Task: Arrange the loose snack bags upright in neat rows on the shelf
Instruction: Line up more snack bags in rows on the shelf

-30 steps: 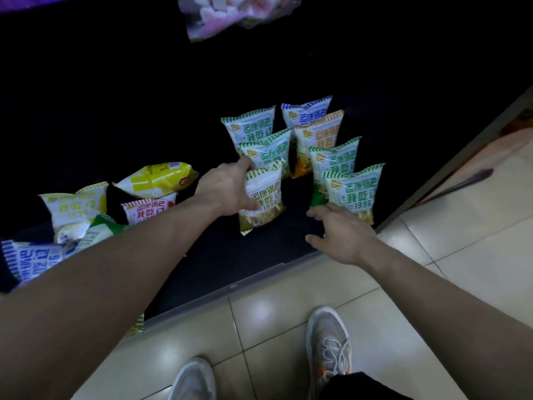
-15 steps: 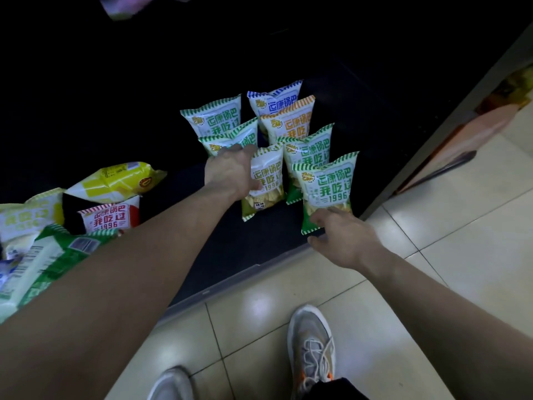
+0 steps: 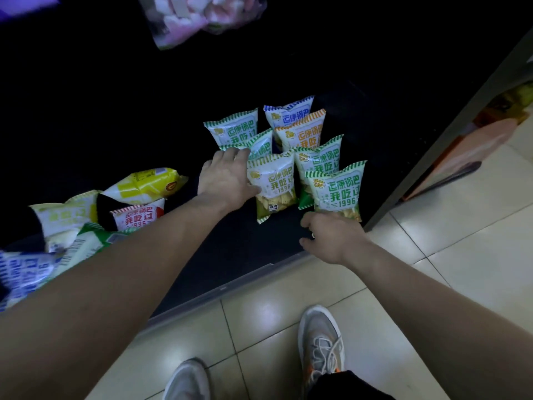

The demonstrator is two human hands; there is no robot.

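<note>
1. Snack bags, loose [image 3: 138, 216]: a heap lying flat at the left end of the shelf [image 3: 230, 246], with a yellow bag [image 3: 150, 184] on its side, long axis roughly along the front edge.
2. Left hand [image 3: 226, 176]: reaches over the mid-front of the shelf. Thumb in front and fingers behind pinch the left edge of the front-left standing bag [image 3: 274, 186], which is upright but slightly askew.
3. Standing rows: two files run from the front edge back, near the shelf's right end.
4. Right hand [image 3: 331, 238]: at the front edge, just below the front-right bag [image 3: 337, 192]. Fingers loosely curled, nothing held; contact with the bag unclear.
5. Judgement: the heap lies left of both hands, with the left hand nearer, so it should fetch the next bag.
</note>
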